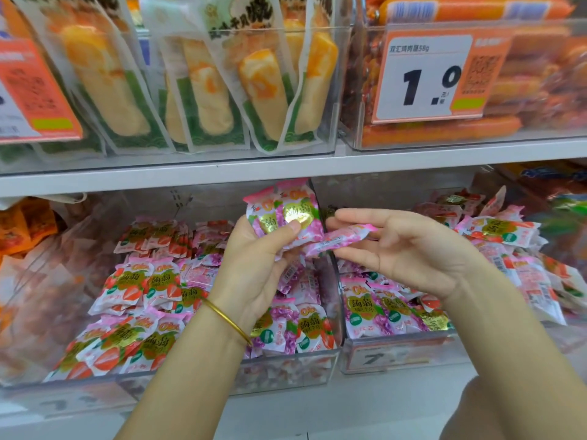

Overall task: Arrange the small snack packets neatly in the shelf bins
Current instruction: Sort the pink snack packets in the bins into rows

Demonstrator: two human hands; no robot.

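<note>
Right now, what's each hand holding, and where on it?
Left hand grips a small stack of grape-print packets by the lower half, thumb on the front face. Right hand pinches a single pink packet near its right end.

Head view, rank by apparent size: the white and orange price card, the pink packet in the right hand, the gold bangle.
1. White and orange price card
2. Pink plastic packet pinched in the right hand
3. Thin gold bangle
Packet and bangle look close in length, both near the camera.

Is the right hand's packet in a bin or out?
Out: the right hand holds the packet edge-on above the bins, beside the stack in the left hand.
</note>
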